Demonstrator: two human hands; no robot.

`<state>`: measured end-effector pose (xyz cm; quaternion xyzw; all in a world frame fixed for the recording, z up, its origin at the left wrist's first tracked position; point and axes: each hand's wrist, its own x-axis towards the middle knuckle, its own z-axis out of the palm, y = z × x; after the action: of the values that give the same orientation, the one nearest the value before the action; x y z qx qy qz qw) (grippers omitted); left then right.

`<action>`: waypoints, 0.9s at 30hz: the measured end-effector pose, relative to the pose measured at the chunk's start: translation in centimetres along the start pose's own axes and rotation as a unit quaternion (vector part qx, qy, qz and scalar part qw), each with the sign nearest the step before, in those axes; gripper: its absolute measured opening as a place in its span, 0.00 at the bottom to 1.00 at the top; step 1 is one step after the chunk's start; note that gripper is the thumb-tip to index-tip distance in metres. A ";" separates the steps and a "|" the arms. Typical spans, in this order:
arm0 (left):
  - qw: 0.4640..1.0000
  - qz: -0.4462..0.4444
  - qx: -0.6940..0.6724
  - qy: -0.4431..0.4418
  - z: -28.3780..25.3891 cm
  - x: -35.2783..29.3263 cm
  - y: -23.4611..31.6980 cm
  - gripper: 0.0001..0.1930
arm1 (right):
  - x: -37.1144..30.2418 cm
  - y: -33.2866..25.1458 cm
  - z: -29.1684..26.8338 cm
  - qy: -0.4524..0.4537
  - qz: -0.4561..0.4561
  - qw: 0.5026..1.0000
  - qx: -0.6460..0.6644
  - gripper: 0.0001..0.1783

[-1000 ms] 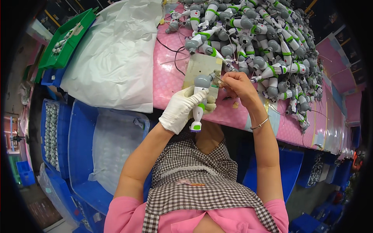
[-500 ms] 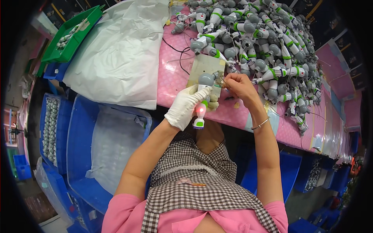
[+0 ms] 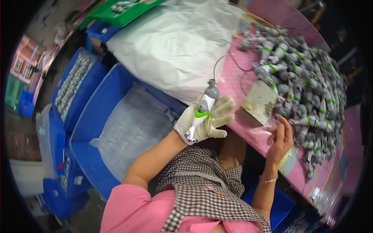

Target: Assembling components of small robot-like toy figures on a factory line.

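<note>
My left hand, in a white glove, is palm up with its fingers spread. Over the palm lies a toy-like figure with a round grey top, a white body, a green band and a purple-edged end. A thin dark wire runs up from its grey tip; whether it is attached I cannot tell. My bare right hand has partly curled fingers beside the pale block on the table. A small thin thing shows near its fingertips, too small to name.
A big heap of similar figures covers the right of the pink table. White sheeting drapes over the table's left part. Below it stands a large blue bin lined with plastic. Farther left are a blue crate of grey parts and a green tray.
The view has turned. My left hand has moved off the block leftward toward the blue bin, opening its fingers. The figure's red light no longer shows. My right hand has drawn away from the figure.
</note>
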<state>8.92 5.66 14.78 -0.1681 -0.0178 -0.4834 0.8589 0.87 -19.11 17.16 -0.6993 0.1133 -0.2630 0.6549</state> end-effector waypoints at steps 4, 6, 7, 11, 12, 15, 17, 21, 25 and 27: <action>0.998 0.066 0.013 0.017 0.4 -5.6 2.6 0.33 | -1.2 2.0 -1.5 0.047 0.017 0.998 -0.023 0.11; 0.984 0.162 0.024 0.072 -0.6 -9.4 4.3 0.30 | -1.8 2.7 -2.4 0.085 0.025 0.995 -0.041 0.12; 0.974 0.194 0.055 0.100 -1.2 -12.4 5.9 0.29 | -2.1 2.9 -2.9 0.080 0.003 0.996 -0.027 0.12; 0.589 0.360 0.439 0.575 -2.6 -20.8 9.9 0.24 | -2.4 4.2 -4.2 0.124 0.010 0.991 -0.048 0.11; 0.383 0.277 0.618 0.628 -4.2 -22.4 10.7 0.21 | -2.3 4.5 -4.0 0.119 0.013 0.992 -0.050 0.11; 0.128 0.027 0.820 0.557 -6.0 -21.6 10.3 0.18 | -2.3 5.6 -4.3 0.121 0.023 0.991 -0.042 0.11; 0.100 -0.176 0.871 0.447 -7.1 -18.5 9.5 0.16 | -2.1 5.9 -4.3 0.117 0.030 0.991 -0.057 0.11; 0.017 -0.354 0.886 0.299 -11.9 -15.3 11.4 0.10 | -2.0 5.9 -4.2 0.098 0.037 0.994 -0.032 0.10; 0.019 -0.146 0.982 0.119 -17.1 -16.7 13.9 0.13 | -2.5 5.2 -4.6 0.141 0.009 0.984 -0.111 0.10; -0.034 -0.167 0.977 0.130 -18.7 -17.6 14.2 0.13 | -2.5 4.8 -2.5 0.165 0.041 0.975 -0.141 0.08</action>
<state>8.93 21.20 -10.10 -0.9103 0.3883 0.1319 -0.0567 -1.64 -20.52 11.91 -0.7266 0.2842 -0.3293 0.5318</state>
